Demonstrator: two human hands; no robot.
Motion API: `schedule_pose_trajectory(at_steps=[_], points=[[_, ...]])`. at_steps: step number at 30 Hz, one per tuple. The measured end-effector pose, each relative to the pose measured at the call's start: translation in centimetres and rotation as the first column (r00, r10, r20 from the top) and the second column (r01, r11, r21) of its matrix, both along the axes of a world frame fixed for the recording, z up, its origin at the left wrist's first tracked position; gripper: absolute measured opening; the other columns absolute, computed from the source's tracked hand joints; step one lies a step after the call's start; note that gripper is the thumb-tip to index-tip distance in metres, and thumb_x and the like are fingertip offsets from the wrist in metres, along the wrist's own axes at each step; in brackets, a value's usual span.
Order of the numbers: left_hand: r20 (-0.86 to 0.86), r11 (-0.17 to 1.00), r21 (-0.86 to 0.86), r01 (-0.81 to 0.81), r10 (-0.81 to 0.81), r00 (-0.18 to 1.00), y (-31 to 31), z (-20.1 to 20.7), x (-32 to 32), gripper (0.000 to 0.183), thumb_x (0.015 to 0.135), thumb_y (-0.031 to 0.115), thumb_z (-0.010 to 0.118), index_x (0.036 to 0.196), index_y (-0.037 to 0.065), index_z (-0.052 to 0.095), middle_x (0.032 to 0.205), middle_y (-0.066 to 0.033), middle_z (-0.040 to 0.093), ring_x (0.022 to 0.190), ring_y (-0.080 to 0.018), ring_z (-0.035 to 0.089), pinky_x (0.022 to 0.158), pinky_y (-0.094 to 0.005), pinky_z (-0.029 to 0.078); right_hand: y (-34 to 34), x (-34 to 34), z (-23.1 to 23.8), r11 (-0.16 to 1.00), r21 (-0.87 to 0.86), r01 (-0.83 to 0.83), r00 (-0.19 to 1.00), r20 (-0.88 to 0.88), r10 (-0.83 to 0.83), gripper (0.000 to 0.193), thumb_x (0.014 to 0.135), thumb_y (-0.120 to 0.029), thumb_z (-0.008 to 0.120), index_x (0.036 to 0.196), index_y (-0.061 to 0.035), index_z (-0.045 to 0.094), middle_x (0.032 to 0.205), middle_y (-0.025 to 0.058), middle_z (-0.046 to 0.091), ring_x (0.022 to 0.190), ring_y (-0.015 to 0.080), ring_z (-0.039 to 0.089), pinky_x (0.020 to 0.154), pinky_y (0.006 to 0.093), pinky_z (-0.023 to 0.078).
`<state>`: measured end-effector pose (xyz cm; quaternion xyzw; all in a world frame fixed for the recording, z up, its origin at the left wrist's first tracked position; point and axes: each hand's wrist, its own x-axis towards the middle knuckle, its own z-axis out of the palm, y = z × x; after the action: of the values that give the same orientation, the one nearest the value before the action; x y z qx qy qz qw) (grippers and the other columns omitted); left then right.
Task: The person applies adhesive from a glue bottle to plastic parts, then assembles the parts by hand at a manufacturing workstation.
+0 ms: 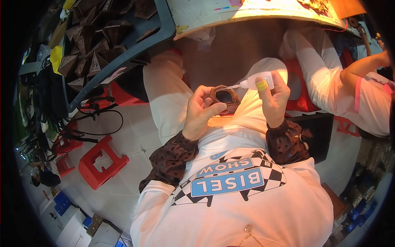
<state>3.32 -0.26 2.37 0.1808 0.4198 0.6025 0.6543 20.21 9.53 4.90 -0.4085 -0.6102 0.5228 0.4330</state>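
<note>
My left hand (199, 112) grips a brown, many-sided piece (235, 99) with a dark round opening, its thumb along the near edge. Over my lap, my right hand (275, 101) is closed around a small white squeeze bottle (267, 77) with a long thin nozzle. The bottle tilts leftward, and its nozzle tip is at the far rim of the brown piece; whether they touch I cannot tell. A yellow band shows at my right thumb, on the thumb or the bottle. Dark spotted sleeves cover both forearms.
A dark tray (166, 25) at far left holds several brown faceted pieces (84, 37). Ahead is a pale table's edge (247, 22). Red stools (101, 162) stand on the tiled floor at left. Another person (325, 78) sits close by on the right.
</note>
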Motion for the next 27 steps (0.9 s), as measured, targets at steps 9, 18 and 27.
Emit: schedule_pose_trajectory(at_steps=[9,18,27], points=[[-0.023,1.0,0.0,0.0,0.0,1.0,0.03,0.01,-0.11,0.039,0.077,0.003,0.069,0.107,-0.001,0.045,0.105,-0.012,0.057,0.094,-0.0153,0.058,0.078,-0.0319,0.056,0.2,0.04,-0.19,1.0,0.007,0.019,1.0,0.015,-0.019,0.018,0.087,-0.017,0.065,0.085,-0.0002,0.058,0.067,-0.0035,0.054,0.057,-0.0004,0.04,0.048,0.0163,0.03],[-0.017,1.0,0.006,-0.011,0.011,1.0,0.04,0.06,-0.04,0.038,0.077,0.002,0.069,0.106,-0.001,0.045,0.104,-0.0116,0.057,0.094,-0.0153,0.057,0.078,-0.0318,0.056,0.51,0.4,-0.79,0.996,0.07,0.048,0.998,0.029,-0.05,0.019,0.087,-0.018,0.065,0.084,-0.0002,0.058,0.066,-0.0028,0.055,0.057,0.0005,0.042,0.049,0.017,0.032],[-0.049,1.0,0.012,-0.017,0.018,0.999,0.1,0.1,-0.08,0.038,0.076,0.003,0.07,0.105,-0.001,0.046,0.103,-0.0109,0.057,0.093,-0.0144,0.057,0.078,-0.031,0.056,0.48,0.91,-0.72,0.998,0.051,0.032,0.996,0.076,-0.036,0.019,0.09,-0.017,0.06,0.086,0.0011,0.058,0.073,0.0,0.059,0.063,0.0027,0.046,0.056,0.0176,0.035]])
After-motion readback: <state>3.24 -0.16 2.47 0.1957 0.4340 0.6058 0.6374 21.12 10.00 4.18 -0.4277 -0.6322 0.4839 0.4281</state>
